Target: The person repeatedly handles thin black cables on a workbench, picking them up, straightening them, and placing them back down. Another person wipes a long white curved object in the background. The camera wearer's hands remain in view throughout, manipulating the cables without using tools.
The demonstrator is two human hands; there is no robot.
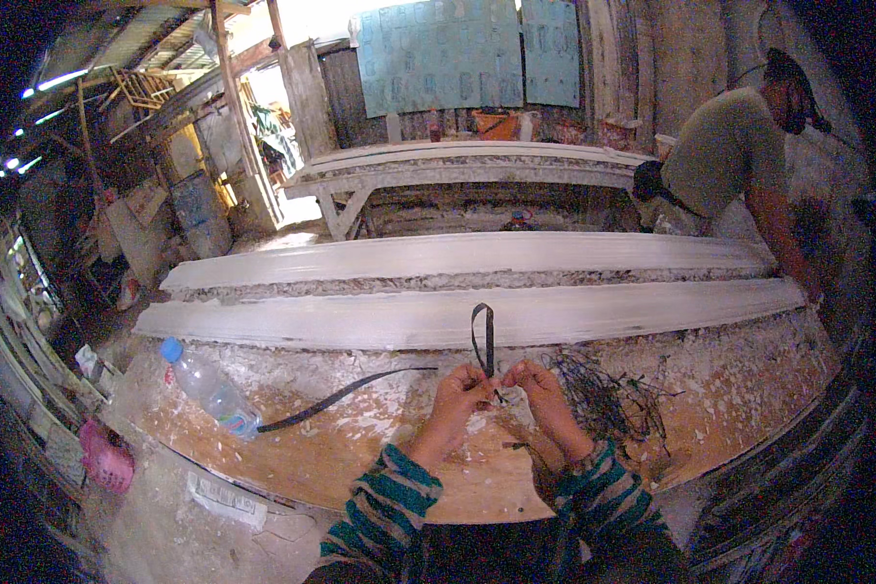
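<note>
Left hand [457, 397] pinches one looped strap [489, 343], right hand [547, 399] beside it, hold unclear, two white strips [389, 321] beyond

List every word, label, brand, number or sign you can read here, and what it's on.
No text can be read clearly.
Plastic bottle: coloured label near its base, too small and blurred to read.
Blue sheet: faint repeated marks; cannot tell whether they are lettering.
Looped black strip: no lettering can be made out.
</note>
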